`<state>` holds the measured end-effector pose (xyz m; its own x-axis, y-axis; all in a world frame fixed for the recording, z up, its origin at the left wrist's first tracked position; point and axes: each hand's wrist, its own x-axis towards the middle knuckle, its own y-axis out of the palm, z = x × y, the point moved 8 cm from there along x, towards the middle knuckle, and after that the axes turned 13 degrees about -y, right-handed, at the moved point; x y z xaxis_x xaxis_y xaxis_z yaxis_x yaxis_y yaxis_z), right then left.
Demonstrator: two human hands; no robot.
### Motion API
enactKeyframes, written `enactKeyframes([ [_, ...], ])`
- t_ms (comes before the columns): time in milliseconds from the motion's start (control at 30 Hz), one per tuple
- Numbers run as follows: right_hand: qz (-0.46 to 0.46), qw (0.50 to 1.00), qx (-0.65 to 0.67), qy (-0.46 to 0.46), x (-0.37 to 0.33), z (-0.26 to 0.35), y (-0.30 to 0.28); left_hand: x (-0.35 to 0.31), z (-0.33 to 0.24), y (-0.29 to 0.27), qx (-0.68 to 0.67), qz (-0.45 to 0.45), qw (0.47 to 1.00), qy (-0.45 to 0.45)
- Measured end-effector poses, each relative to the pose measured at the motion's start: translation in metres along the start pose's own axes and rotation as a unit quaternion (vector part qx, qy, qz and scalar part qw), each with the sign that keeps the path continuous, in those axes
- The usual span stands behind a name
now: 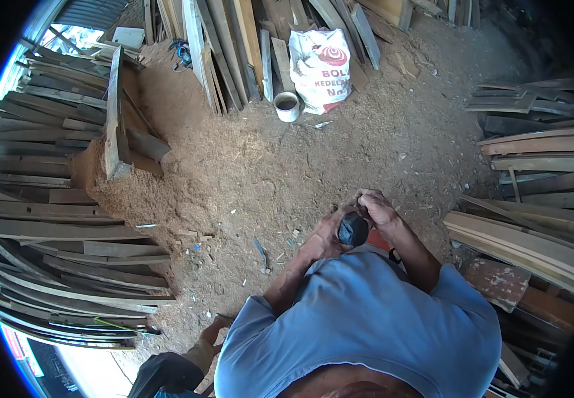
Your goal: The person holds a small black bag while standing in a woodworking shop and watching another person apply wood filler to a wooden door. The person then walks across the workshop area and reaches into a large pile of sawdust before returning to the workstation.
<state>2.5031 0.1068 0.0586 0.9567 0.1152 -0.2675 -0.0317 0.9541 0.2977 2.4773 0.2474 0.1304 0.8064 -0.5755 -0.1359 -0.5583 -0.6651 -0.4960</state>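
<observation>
In front of my blue shirt, both my hands are close together above the sawdust-covered ground. My left hand (327,237) is closed around the side of a dark, round-ended object (353,229), whose kind I cannot make out. Just to the right, my right hand (376,209) is closed, its fingers bent near the far side of that object. What lies between those fingers is hidden. Something red (378,240) shows partly below the hands, against my body.
Wooden boards are stacked at left (68,230) and right (526,245), with more leaning at the back. A thick plank (116,113) juts over a sawdust heap (101,179). A white cup (287,108) stands by a white sack (320,69). A bare foot (221,322) shows lower left.
</observation>
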Motion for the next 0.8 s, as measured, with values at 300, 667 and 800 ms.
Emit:
enactKeyframes([
  [300,0.154,0.975,-0.157,-0.028,0.016,0.006,-0.066,0.077,0.025,0.016,-0.228,-0.035,0.967,-0.112],
  [667,0.041,0.943,-0.219,-0.248,0.039,0.099,-0.147,0.223,-0.017,0.065,-0.153,-0.025,0.988,-0.02],
  [800,0.023,0.955,-0.184,-0.23,0.05,0.109,-0.192,0.263,-0.038,0.083,-0.181,0.039,0.982,0.024],
])
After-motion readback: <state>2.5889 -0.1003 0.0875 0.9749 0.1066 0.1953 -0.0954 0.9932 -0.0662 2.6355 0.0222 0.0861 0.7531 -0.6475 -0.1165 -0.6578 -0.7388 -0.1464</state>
